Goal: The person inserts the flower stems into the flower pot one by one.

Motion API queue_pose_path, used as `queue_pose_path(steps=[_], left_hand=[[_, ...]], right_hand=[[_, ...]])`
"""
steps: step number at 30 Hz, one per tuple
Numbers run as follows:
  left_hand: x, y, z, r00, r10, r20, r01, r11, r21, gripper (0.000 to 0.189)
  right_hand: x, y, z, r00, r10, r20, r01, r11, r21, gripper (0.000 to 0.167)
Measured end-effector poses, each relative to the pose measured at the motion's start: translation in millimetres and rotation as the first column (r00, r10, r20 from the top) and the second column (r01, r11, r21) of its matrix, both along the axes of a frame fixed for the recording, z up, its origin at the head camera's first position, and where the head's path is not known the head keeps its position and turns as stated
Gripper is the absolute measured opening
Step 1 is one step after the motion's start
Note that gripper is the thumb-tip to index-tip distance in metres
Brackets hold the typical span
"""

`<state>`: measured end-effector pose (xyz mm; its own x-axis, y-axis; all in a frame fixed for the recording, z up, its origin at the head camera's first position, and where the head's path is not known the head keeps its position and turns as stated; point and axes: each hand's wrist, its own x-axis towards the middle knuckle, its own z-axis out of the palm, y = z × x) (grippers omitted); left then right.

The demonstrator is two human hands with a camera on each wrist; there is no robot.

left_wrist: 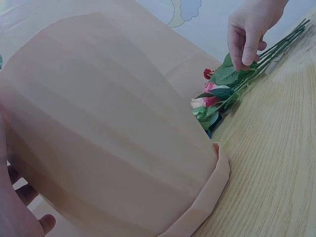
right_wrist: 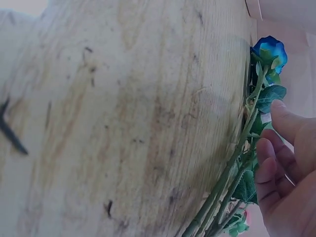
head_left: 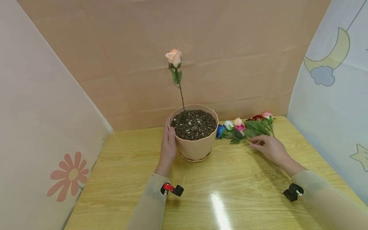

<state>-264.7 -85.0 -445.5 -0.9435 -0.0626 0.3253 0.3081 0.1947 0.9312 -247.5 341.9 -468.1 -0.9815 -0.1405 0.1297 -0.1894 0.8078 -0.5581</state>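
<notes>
The left hand [head_left: 168, 143] grips the flowerpot [head_left: 195, 148] at its side; the right hand [head_left: 270, 147], fingers loosely bent, is at the flowers [head_left: 258, 127] lying nearby on the tabletop [head_left: 135, 166], perhaps touching them.

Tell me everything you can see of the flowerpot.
The flowerpot is pale peach, plastic-looking, with faceted walls and a wavy rim. It stands upright on a matching saucer on the wood-grained table, nearly full of dark, white-flecked soil. One peach rose rises near the back rim. The left hand holds the pot's left side.
</notes>
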Motion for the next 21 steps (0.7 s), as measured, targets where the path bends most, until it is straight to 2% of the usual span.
queue_pose_path(steps=[6,17,21], left_hand=[[1.1,0.6,0.7,1.0,0.0,0.009,0.0,1.0,-0.003,0.057],[1.3,1.0,1.3,1.0,-0.006,0.018,0.006,1.0,0.009,0.057],[1.1,0.9,1.2,1.0,-0.001,0.019,0.001,1.0,0.004,0.057]], right_hand=[[-0.2,1.2,-2.3,0.999,-0.001,-0.032,0.001,1.0,0.005,0.033],[-0.2,-1.6,-6.1,1.0,0.004,-0.009,-0.003,0.999,0.039,0.033],[-2.8,-2.7,-11.6,0.999,0.008,-0.04,-0.005,0.997,0.078,0.033]])
